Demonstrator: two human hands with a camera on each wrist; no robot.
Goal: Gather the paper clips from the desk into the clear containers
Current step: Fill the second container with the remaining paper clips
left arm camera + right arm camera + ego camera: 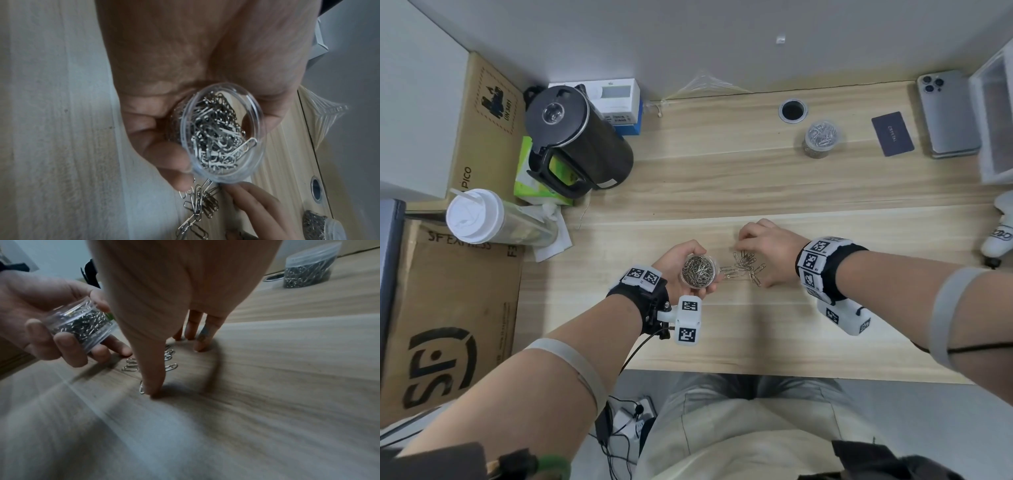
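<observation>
A clear round container (698,270) (222,136) (80,324), nearly full of silver paper clips, sits tilted in my left hand (673,258) (185,65) (41,305), whose fingers curl round its wall. Just right of it, several loose paper clips (744,265) (201,204) (170,353) lie in a small pile on the wooden desk (722,325). My right hand (767,250) (174,280) arches over that pile, thumb and fingertips planted on the desk around the clips, gripping none that I can see. A second clear container (822,137) (308,267) of clips stands far back right.
A black kettle (578,137) and a lidded cup (476,216) stand at the left beside cardboard boxes (448,325). A phone (948,116), a dark card (892,133) and a cable hole (792,110) are at the back right. A white bottle (1000,236) lies at the right edge.
</observation>
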